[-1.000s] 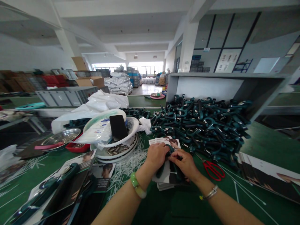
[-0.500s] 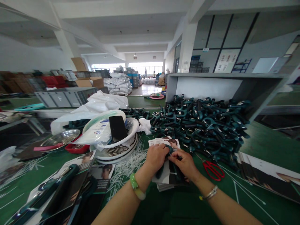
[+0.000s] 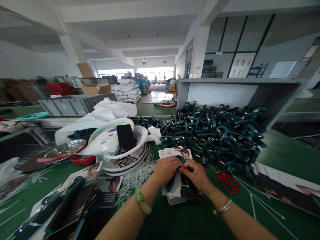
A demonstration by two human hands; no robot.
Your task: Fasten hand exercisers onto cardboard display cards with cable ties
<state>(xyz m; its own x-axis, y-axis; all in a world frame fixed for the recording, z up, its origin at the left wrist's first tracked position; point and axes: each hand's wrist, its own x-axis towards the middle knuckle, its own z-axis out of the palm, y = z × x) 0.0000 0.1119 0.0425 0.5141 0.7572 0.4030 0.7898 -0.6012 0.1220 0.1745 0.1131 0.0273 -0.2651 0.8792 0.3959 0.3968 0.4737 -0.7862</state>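
A dark green hand grip tool with two dark handles (image 3: 171, 181) lies on a stack of printed cards (image 3: 175, 200) in front of me. My left hand (image 3: 167, 169) is closed over the left side of its curved top. From the right, my right hand (image 3: 197, 173) pinches at the same spot, thumb and forefinger together. What looks like a thin white cable tie is between those fingertips, mostly hidden by them. Both sets of fingertips nearly meet. Red-handled scissors (image 3: 228, 181) lie right of my right hand.
Many similar green tools (image 3: 215, 133) are heaped behind my hands. Cut white strips (image 3: 138, 181) litter the left side, near stacked bowls (image 3: 125, 170) with a phone (image 3: 125, 137). Carded tools (image 3: 60, 203) lie front left. More cards (image 3: 287, 186) are at right, beside long white ties (image 3: 265, 208).
My left hand and wrist have shifted slightly left, its fingertips still at the tool's top. My right hand stays almost in place, still pinching. The tool and cards have hardly moved.
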